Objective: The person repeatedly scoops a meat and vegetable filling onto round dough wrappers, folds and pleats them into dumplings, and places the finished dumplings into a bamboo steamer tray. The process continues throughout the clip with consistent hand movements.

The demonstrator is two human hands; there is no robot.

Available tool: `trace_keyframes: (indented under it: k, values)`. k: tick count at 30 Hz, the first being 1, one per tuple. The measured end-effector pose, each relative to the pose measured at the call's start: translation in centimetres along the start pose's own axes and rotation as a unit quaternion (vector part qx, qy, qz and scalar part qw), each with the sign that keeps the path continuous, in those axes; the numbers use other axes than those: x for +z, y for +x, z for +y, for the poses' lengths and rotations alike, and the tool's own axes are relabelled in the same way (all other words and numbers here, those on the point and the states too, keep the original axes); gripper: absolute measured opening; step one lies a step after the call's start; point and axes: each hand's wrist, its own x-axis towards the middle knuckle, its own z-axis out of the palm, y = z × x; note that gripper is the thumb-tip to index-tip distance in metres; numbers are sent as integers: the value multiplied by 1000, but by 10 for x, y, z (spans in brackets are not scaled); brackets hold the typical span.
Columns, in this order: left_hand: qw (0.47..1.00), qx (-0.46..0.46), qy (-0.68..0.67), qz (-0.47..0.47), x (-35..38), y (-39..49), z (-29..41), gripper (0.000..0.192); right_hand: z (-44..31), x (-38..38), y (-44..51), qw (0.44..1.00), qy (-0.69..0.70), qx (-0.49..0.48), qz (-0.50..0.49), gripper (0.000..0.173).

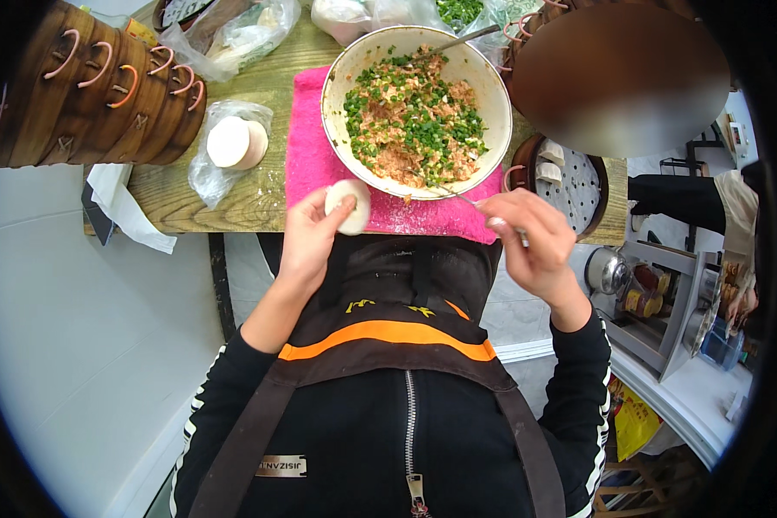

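Observation:
My left hand (314, 236) holds a round white dough wrapper (349, 206), thumb on its face, just left of the lower rim of a large enamel bowl (505, 129). Minced filling with chopped green onion (414, 123) fills much of the bowl. My right hand (534, 236) grips the handle of a thin metal utensil (450, 192), whose far end reaches into the filling at the bowl's near edge; its tip is hidden. A second metal utensil (466, 39) leans over the upper right rim. A pink towel (307, 142) lies under the bowl. A stack of wrappers (233, 142) rests on a plastic bag.
Stacked bamboo steamers (123, 97) stand left, with more (524, 39) at the upper right. Below those, a steamer basket (528, 168) holds a few dumplings (549, 173). Plastic bags (246, 39) lie along the table's (246, 207) far side. Another person (680, 197) is at far right.

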Motion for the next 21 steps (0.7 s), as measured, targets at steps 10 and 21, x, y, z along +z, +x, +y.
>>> trace_keyframes:
  k: [10, 21]
  values:
    - [942, -184, -275, -64, 46, -17, 9, 32, 0, 2, -17, 988, 56, 128, 70, 9]
    - [921, -183, -342, -27, 53, -27, 47, 35, -27, -5, -42, 993, 68, 18, 93, 12]
